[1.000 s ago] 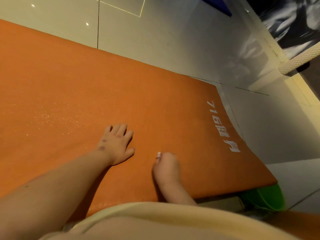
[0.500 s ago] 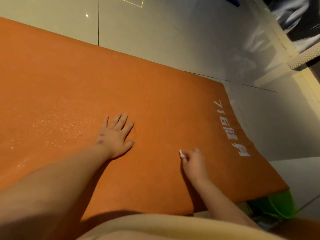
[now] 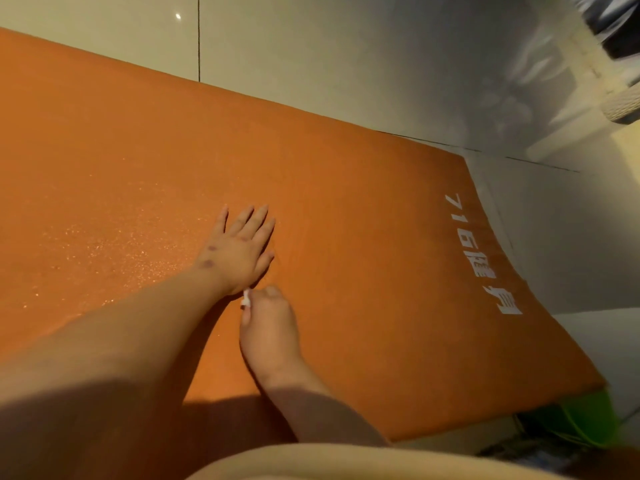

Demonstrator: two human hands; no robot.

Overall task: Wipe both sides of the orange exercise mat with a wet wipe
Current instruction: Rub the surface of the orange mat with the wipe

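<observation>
Orange exercise mat (image 3: pixel 346 209) flat on floor tiles (image 3: pixel 311 46)

Long axis runs left to right, white print (image 3: pixel 485 268) at the right end. Left hand (image 3: pixel 242 251) lies flat on it; right hand (image 3: pixel 272 327) pinches a white wet wipe (image 3: pixel 246 300)

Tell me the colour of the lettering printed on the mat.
White lettering near the end of the orange mat; head view shows it best.

We see a glossy pale tiled floor (image 3: pixel 346 64) crossed by dark grout lines, a bright green object (image 3: pixel 575 417) at the lower right, and a white woven thing (image 3: pixel 623 102) at the right edge.
</observation>
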